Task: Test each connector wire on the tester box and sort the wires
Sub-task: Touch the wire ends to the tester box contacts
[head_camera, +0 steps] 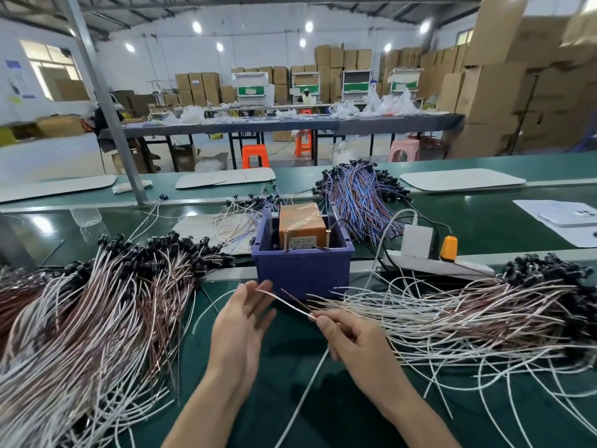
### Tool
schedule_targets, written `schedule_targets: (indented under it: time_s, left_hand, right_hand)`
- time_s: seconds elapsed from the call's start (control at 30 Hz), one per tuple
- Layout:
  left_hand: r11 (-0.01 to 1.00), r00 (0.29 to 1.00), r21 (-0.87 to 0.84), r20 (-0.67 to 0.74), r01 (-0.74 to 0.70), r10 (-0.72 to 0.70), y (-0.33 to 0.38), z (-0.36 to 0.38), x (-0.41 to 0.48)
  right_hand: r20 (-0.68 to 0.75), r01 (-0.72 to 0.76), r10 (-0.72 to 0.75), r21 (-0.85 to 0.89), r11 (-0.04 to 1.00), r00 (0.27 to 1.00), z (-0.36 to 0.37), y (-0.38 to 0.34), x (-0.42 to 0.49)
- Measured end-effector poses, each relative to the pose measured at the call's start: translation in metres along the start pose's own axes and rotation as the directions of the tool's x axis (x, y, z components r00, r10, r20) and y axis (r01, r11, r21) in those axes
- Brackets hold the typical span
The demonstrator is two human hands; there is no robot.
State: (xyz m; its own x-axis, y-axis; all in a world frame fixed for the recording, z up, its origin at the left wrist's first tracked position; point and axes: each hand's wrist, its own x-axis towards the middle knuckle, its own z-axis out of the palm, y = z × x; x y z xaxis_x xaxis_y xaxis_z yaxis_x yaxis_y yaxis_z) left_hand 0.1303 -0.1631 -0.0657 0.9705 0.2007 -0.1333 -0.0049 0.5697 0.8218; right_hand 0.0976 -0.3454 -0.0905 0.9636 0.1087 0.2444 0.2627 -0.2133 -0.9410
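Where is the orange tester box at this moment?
The tester box sits centre in the head view, inside the blue bin, left of the white power strip.

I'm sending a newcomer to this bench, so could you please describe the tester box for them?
On the green bench, find the blue plastic bin in the middle, between the left wire pile and the right wire pile. The tester box sits inside it: the only orange-brown block there, wrapped in clear tape, with two brass posts at its near edge.
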Motion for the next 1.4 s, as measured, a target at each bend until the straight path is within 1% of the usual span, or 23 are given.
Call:
schedule_targets:
  time_s: [0.07, 0.1, 0.17, 0.2, 0.23, 0.3, 0.33, 0.4, 0.47, 0.53, 0.63, 0.77, 1.03, 1.27, 1.4]
  left_hand:
    - [0.989, 0.999, -0.142, 0.021, 0.031, -0.029, 0.005, -0.005, 0.005]
    - [0.981, 0.999, -0.190, 0.009, 0.041, -0.041, 0.006, -0.007, 0.006]
    - [0.974, 0.998, -0.219, -0.027, 0.052, -0.060, 0.007, -0.011, 0.008]
    - [0.980, 0.998, -0.193, -0.044, 0.040, -0.049, 0.007, -0.011, 0.008]
    - [0.992, 0.998, -0.127, -0.065, 0.006, -0.014, 0.006, -0.011, 0.008]
    - [0.988, 0.984, 0.085, -0.108, -0.130, 0.139, 0.003, -0.012, 0.007]
    - [0.960, 0.966, 0.186, -0.111, -0.209, 0.231, 0.001, -0.013, 0.007]
    - [0.881, 0.918, 0.331, -0.087, -0.339, 0.386, -0.002, -0.015, 0.006]
    - [0.798, 0.871, 0.417, -0.029, -0.435, 0.490, -0.004, -0.015, 0.003]
    - [0.729, 0.834, 0.470, 0.032, -0.498, 0.550, -0.006, -0.014, -0.002]
    - [0.700, 0.822, 0.486, 0.075, -0.524, 0.564, -0.010, -0.011, -0.008]
    - [0.657, 0.807, 0.524, 0.106, -0.543, 0.582, -0.014, -0.011, -0.012]
    - [0.668, 0.824, 0.535, 0.098, -0.516, 0.558, -0.017, -0.007, -0.012]
    - [0.616, 0.799, 0.586, 0.094, -0.526, 0.593, -0.020, -0.004, -0.007]
    - [0.644, 0.814, 0.574, 0.069, -0.506, 0.577, -0.022, -0.004, -0.002]
  right_hand:
    - [0.002, -0.006, 0.006, -0.010, 1.000, 1.000, 0.000, 0.002, 0.000]
    - [0.001, -0.008, 0.008, -0.015, 1.000, 1.000, 0.000, 0.002, 0.000]
    - [-0.009, -0.014, 0.013, -0.020, 1.000, 1.000, 0.000, 0.002, 0.000]
    - [-0.021, -0.017, 0.017, -0.019, 1.000, 1.000, 0.001, 0.002, 0.000]
    - [-0.041, -0.021, 0.021, -0.017, 1.000, 0.999, 0.001, 0.003, 0.001]
    - [-0.093, -0.025, 0.025, -0.006, 1.000, 0.995, 0.002, 0.004, 0.002]
    - [-0.118, -0.027, 0.026, -0.001, 1.000, 0.993, 0.002, 0.005, 0.003]
    - [-0.160, -0.025, 0.025, -0.002, 1.000, 0.987, 0.002, 0.006, 0.004]
    - [-0.205, -0.020, 0.020, 0.005, 1.000, 0.978, 0.000, 0.007, 0.004]
    - [-0.250, -0.015, 0.021, 0.025, 1.000, 0.968, -0.003, 0.008, 0.004]
    - [-0.293, -0.006, 0.020, 0.049, 0.999, 0.956, -0.004, 0.009, 0.006]
    - [-0.316, -0.005, 0.027, 0.069, 0.998, 0.948, -0.003, 0.009, 0.007]
    - [-0.373, 0.003, 0.029, 0.086, 0.996, 0.927, -0.003, 0.009, 0.012]
    - [-0.431, 0.002, 0.068, 0.159, 0.987, 0.900, 0.002, 0.009, 0.032]
    - [-0.438, -0.005, 0.086, 0.182, 0.983, 0.895, 0.008, 0.009, 0.041]
